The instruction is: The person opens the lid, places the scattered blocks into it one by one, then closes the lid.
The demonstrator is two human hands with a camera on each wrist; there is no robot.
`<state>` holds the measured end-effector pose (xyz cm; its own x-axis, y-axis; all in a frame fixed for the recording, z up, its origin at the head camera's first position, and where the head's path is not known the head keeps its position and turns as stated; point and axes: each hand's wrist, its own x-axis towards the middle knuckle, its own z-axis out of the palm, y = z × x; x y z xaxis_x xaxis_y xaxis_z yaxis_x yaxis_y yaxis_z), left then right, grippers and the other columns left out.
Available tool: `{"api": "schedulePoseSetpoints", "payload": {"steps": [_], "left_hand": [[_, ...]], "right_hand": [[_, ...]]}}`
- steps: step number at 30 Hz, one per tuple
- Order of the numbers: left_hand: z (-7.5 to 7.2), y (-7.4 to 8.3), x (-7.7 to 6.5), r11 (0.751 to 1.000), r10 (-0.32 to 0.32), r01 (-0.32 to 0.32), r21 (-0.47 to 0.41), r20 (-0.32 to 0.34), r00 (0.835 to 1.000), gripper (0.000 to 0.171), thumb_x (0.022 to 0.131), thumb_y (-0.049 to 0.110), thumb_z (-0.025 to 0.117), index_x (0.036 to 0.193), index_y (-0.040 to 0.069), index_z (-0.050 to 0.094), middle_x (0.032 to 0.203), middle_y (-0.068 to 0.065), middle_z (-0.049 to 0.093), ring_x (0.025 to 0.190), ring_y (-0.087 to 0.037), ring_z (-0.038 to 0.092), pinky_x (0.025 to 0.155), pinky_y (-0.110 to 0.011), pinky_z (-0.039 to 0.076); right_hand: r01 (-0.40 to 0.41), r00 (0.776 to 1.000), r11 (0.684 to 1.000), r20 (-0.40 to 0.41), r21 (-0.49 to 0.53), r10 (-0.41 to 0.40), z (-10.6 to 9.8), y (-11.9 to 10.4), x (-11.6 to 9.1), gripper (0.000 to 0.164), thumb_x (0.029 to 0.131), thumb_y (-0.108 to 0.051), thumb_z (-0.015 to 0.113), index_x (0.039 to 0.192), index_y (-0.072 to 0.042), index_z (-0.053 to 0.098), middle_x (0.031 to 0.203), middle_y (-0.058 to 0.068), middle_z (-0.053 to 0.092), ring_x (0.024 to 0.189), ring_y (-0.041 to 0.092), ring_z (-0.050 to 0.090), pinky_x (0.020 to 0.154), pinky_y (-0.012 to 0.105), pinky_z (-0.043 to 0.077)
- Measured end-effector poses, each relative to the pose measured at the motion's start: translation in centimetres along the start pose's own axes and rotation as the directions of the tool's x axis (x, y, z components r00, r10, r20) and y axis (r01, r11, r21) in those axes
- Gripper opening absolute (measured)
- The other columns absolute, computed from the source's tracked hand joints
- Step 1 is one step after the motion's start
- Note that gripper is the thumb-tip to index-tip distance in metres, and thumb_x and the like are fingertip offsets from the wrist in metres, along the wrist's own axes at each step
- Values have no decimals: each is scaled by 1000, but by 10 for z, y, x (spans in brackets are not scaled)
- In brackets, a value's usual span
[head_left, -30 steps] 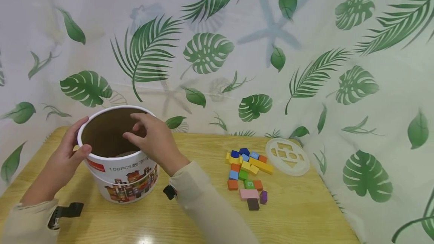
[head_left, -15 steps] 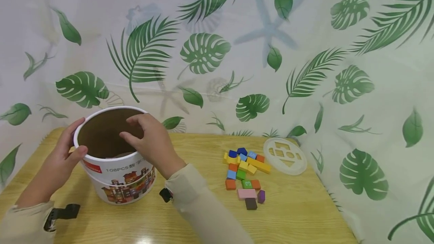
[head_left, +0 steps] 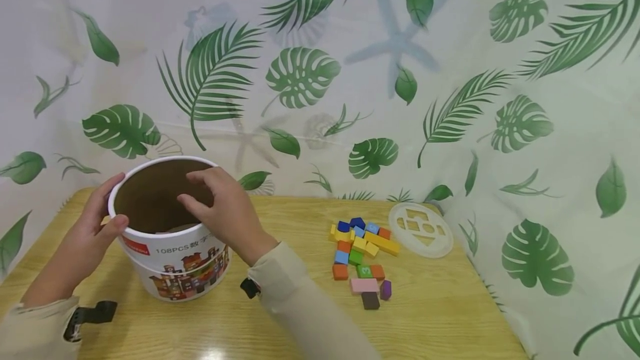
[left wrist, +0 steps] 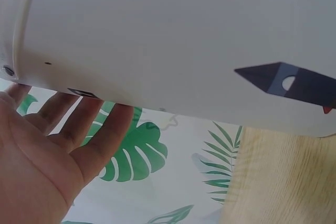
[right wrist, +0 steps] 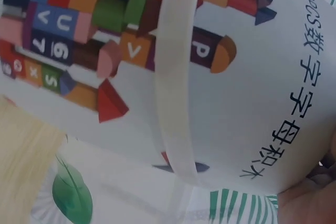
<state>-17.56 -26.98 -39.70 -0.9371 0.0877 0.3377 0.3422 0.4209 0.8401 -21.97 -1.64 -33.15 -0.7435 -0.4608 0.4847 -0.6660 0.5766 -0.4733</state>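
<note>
A white printed bucket (head_left: 190, 260) of toy blocks stands on the table at the left, its mouth open upward and its inside dark. My left hand (head_left: 85, 238) grips its left side, thumb at the front of the rim. In the left wrist view the fingers (left wrist: 105, 135) lie along the outer wall and the thumb is hidden. My right hand (head_left: 225, 204) is over the right part of the rim, with thumb and index finger bent and apart above the opening, nothing visible between them. The right wrist view shows part of that hand (right wrist: 310, 203) close to the bucket's wall.
Several coloured wooden blocks (head_left: 358, 244) lie grouped on the wooden table (head_left: 435, 310) right of the bucket. Behind them is a round translucent lid (head_left: 442, 246) with cut-out shapes. A leaf-patterned curtain (head_left: 310, 10) hangs behind and to the right of the table.
The head view has shifted slightly, so everything sits a little further left than one second ago. Both hands keep their places at the bucket, and the blocks have not moved.
</note>
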Motion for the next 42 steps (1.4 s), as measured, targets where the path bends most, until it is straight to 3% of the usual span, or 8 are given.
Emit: {"api": "schedulePoseSetpoints", "payload": {"steps": [3, 7, 11, 20, 25, 30, 36, 42], "left_hand": [[0, 1, 1, 1000, -6, 6, 3, 2, 1000, 71, 108, 34, 51, 166, 35, 10, 166, -17, 21, 148, -30, 23, 98, -88, 23], [0, 1, 1, 1000, 3, -3, 10, 2, 1000, 71, 108, 31, 51, 166, 34, 11, 166, -15, 22, 144, -15, 27, 98, -87, 25], [-2, 1, 2, 999, 10, -10, 47, 6, 1000, 71, 109, 27, 51, 166, 34, 10, 164, -12, 25, 138, -6, 30, 105, -75, 34], [-1, 0, 3, 1000, -2, 2, 26, 6, 1000, 71, 109, 29, 51, 166, 35, 9, 163, -17, 24, 138, -14, 30, 95, -86, 30], [0, -1, 4, 1000, 2, -3, 24, 9, 1000, 71, 109, 29, 51, 166, 35, 9, 163, -15, 24, 139, -15, 30, 97, -85, 31], [0, -1, 4, 1000, 4, -4, 25, 11, 1000, 71, 109, 30, 51, 166, 35, 9, 162, -16, 25, 139, -18, 30, 97, -85, 31], [1, 0, 2, 1000, 5, -5, 7, 9, 1000, 71, 108, 32, 51, 166, 34, 9, 163, -18, 23, 142, -25, 27, 95, -87, 27], [0, -2, 1, 1000, 5, -5, 22, 0, 1000, 71, 108, 31, 50, 166, 34, 9, 164, -18, 23, 142, -22, 27, 95, -87, 29]], "right_hand": [[80, 997, 994, 19, -71, -79, -5, 2, -2, 43, 99, -32, 71, 135, -9, 65, 132, 2, 65, 122, 9, 60, 104, 14, 43], [153, 988, 979, 25, -136, -151, -16, 6, -10, 46, 99, -35, 71, 136, -9, 64, 132, 2, 64, 119, 11, 62, 102, 16, 46], [146, 989, 984, 3, -106, -146, -33, 18, -20, 46, 99, -34, 72, 135, -8, 64, 131, 3, 64, 118, 13, 63, 101, 20, 49], [99, 993, 992, -50, -76, -103, -80, 78, -42, 39, 99, -27, 72, 133, -8, 66, 130, 4, 66, 122, 18, 62, 105, 33, 50], [11, 998, 997, -53, -80, -15, -111, 121, -65, 40, 98, -24, 73, 133, -6, 66, 128, 7, 66, 117, 25, 63, 101, 41, 52], [-148, 989, 982, -25, -118, 146, -137, 165, -95, 43, 99, -29, 72, 135, -7, 65, 128, 10, 65, 116, 29, 63, 98, 46, 54], [-331, 941, 937, 36, -109, 337, -155, 217, -131, 43, 100, -28, 71, 135, -5, 63, 128, 14, 64, 118, 33, 61, 101, 50, 52], [-428, 884, 887, 126, -173, 451, -160, 259, -161, 41, 99, -29, 71, 129, -1, 67, 125, 18, 66, 116, 37, 61, 99, 53, 52]]}}
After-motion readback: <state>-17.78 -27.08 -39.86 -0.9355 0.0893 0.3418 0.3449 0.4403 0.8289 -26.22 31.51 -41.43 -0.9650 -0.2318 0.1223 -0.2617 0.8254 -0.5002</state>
